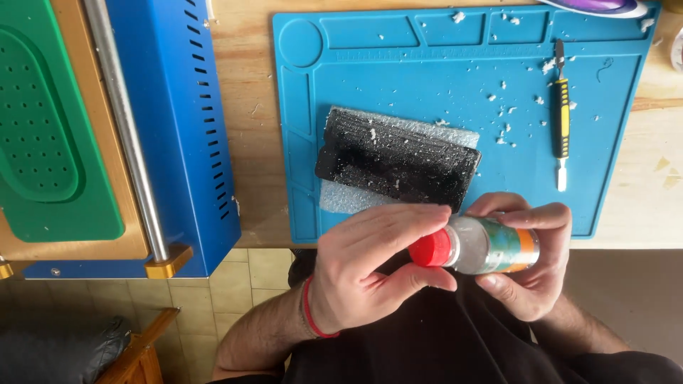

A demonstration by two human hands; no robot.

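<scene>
Low in the frame, the right hand (pixel 530 267) grips a small bottle (pixel 487 245) sideways while the left hand (pixel 370 267) pinches its red cap (pixel 431 248). Uncapped at this tilt, it could spill over the phone (pixel 398 167) on the blue mat (pixel 441 71).

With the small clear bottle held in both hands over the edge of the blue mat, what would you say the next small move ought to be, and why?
Probably twisting the red cap off. The left hand pinches that cap with fingers and thumb while the right hand wraps the small clear bottle, which lies sideways with its cap on. The black phone lies on white foam on the blue silicone mat just beyond.
</scene>
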